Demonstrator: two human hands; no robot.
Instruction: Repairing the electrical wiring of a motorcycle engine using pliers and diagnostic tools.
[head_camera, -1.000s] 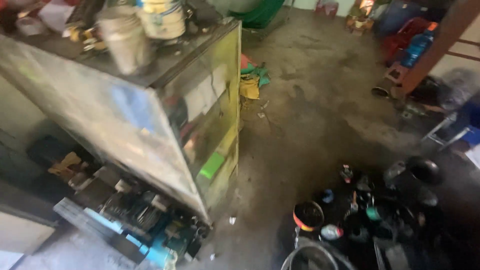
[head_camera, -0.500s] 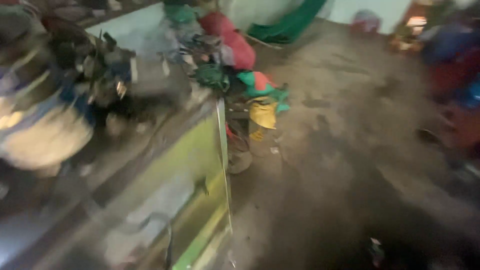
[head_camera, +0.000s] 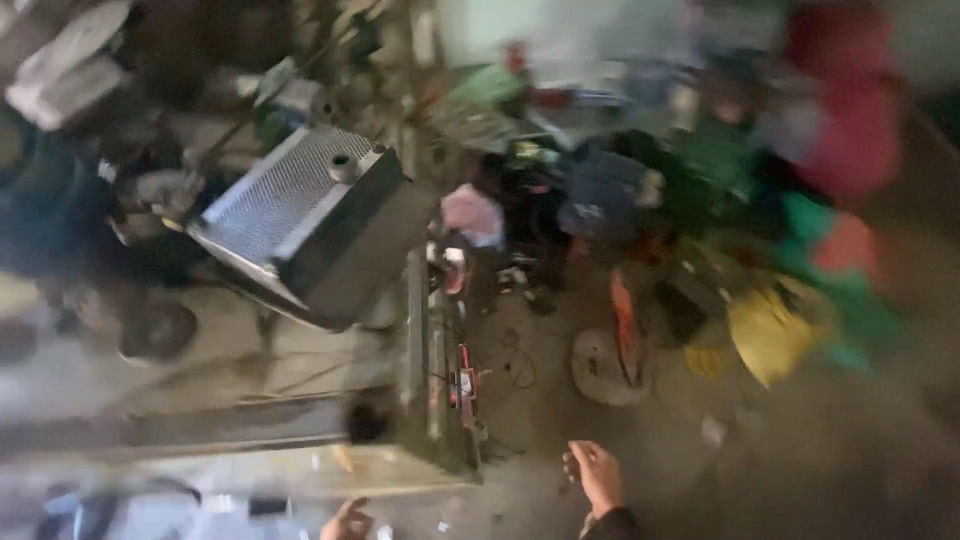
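**Workbench corner and two empty hands over a cluttered floor**

The workbench, a grimy glass-sided counter, fills the lower left of the head view, its corner post standing near the middle of the frame. The left hand shows only at the bottom edge, just in front of the bench's lower side; its fingers look loosely curled and it holds nothing, though the blur leaves unclear whether it touches the bench. The right hand hangs over the bare concrete floor a little to the right of the bench corner, fingers loosely spread, palm empty, touching nothing.

On the bench top lies a metal radiator, tilted, with a finned silver face, a dark frame and a round filler neck on its upper side. Dark engine parts crowd the bench to its left.

Beyond the bench corner, a pink rag lies among dark scrap. On the floor near the right hand rests a pale round disc, with an orange strip just beside it. Farther right sit a yellow container and green and red items, too blurred to identify.
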